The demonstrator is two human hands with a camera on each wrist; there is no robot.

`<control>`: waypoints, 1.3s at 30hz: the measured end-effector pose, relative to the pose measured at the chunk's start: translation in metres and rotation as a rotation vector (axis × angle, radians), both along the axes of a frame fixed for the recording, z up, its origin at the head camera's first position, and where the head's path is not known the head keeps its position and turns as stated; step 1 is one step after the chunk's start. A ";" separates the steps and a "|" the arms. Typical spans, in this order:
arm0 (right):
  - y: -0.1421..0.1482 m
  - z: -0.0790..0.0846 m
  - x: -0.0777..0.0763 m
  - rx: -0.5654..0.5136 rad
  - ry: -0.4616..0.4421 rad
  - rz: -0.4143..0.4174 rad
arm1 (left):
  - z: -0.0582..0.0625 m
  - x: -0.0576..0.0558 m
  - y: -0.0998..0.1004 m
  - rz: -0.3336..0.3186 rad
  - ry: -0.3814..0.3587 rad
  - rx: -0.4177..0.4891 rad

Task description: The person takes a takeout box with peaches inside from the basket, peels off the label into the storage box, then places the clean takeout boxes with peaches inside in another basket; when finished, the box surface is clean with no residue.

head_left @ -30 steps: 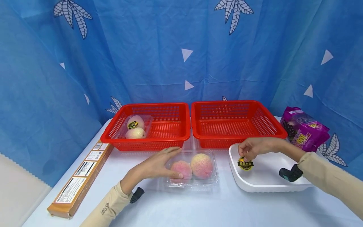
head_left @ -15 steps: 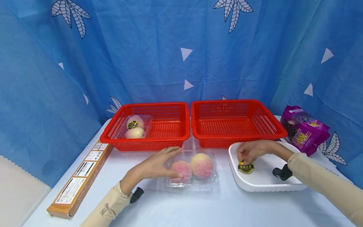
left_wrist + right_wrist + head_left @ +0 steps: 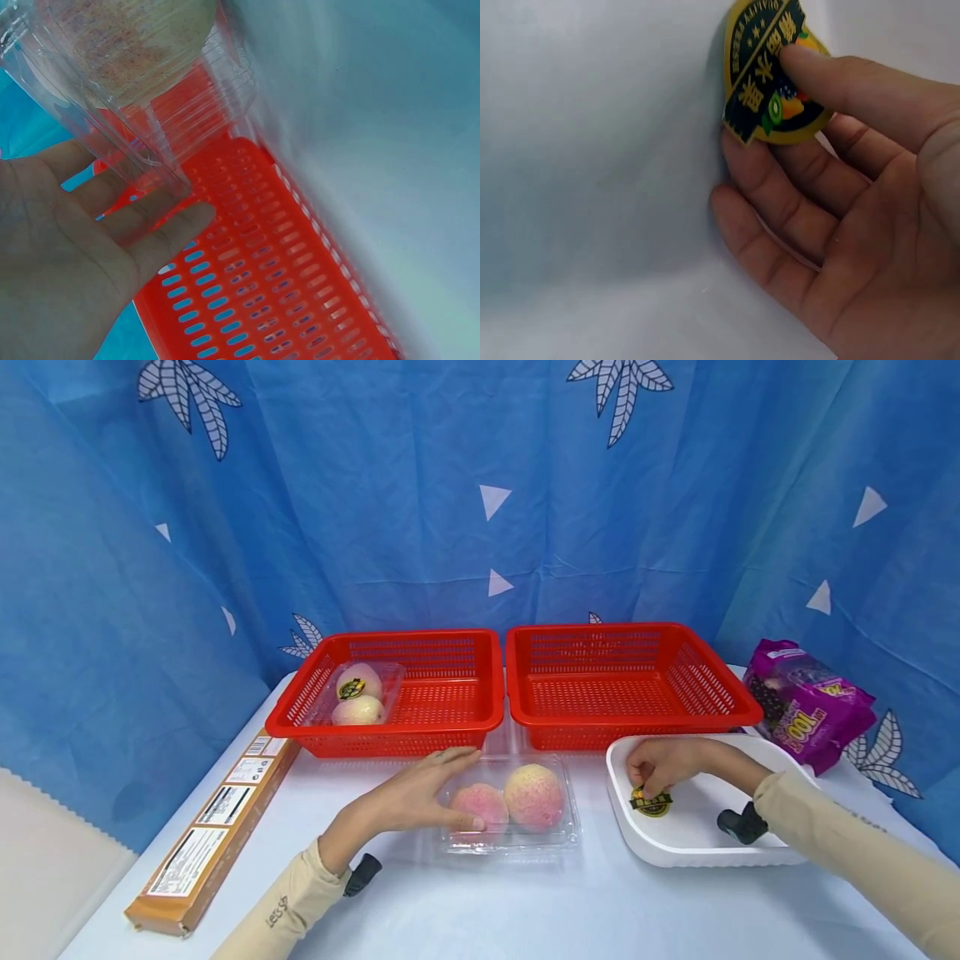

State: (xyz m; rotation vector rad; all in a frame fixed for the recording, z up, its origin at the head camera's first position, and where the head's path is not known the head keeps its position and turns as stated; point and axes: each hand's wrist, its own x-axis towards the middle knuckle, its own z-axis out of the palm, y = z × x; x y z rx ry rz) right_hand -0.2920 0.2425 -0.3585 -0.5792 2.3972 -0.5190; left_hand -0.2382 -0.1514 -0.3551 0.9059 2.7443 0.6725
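Note:
A clear plastic fruit box (image 3: 504,844) holding two pink-yellow peaches (image 3: 534,798) lies mid-table. My left hand (image 3: 405,795) rests against its left side, the thumb on the lid over one peach and the fingers fairly straight at the back edge. In the left wrist view the fingers touch the clear box wall (image 3: 161,150). Down inside a white basin (image 3: 708,857), my right hand (image 3: 673,760) pinches a round black-and-gold label (image 3: 651,805) between thumb and fingers. The right wrist view shows the label (image 3: 761,79) with printed characters and fruit pictures.
Two red baskets (image 3: 386,743) stand side by side behind. In the left one lies another boxed pair of peaches (image 3: 358,710) with a label. A long cardboard box (image 3: 206,839) lies at left. A purple bag (image 3: 813,718) leans at the right by the curtain (image 3: 420,510).
My right hand has lowered the label deeper into the basin, and the basin's right side has shifted slightly left. The left hand and fruit box stay put.

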 end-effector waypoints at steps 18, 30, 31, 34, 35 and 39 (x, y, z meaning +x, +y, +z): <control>-0.013 0.004 0.012 0.215 0.209 0.105 | 0.000 0.000 0.000 -0.007 -0.012 0.001; -0.018 0.009 0.014 0.335 0.227 0.036 | -0.002 -0.001 0.001 -0.012 -0.006 0.006; -0.018 0.009 0.015 0.359 0.232 0.034 | -0.002 -0.001 0.001 -0.012 -0.005 0.007; -0.019 0.011 0.016 0.414 0.243 0.010 | -0.002 -0.001 0.000 -0.011 -0.001 0.002; -0.018 0.012 0.016 0.431 0.251 -0.006 | -0.002 -0.001 0.000 -0.011 -0.002 0.002; -0.011 0.011 0.015 0.473 0.237 -0.079 | -0.001 0.000 0.000 -0.008 -0.006 0.002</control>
